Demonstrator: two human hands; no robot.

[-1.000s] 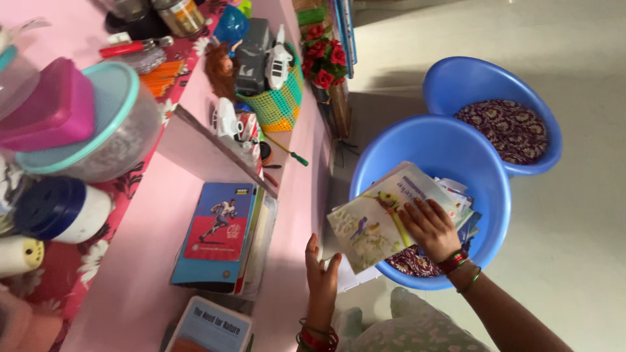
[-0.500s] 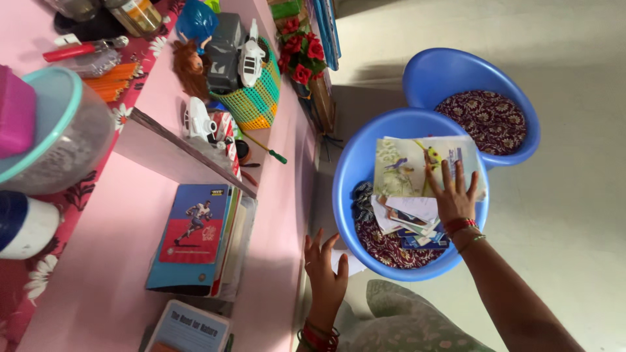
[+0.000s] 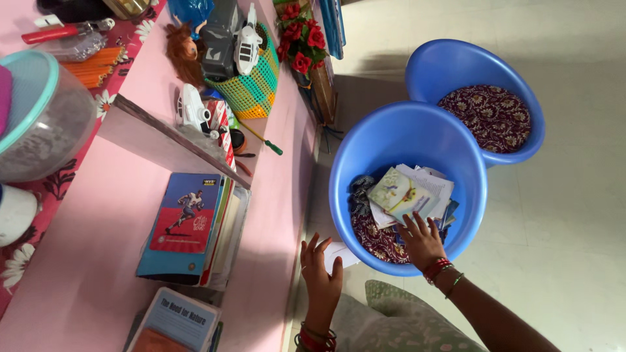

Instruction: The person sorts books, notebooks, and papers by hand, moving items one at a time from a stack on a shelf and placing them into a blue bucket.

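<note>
2 hands low in the frame: left hand (image 3: 321, 274) spread and holding nothing at bottom center; right hand (image 3: 421, 240) laid fingers apart on papers (image 3: 417, 195) inside near blue tub (image 3: 365, 140). Farther, upper right, second blue tub (image 3: 443, 65).

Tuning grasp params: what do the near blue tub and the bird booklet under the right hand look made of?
Near blue tub: likely moulded plastic, smooth with a soft sheen on its wall. Bird booklet: thin printed paper, probably a glossy cover; it lies flat atop loose sheets, right hand beside it.
</note>
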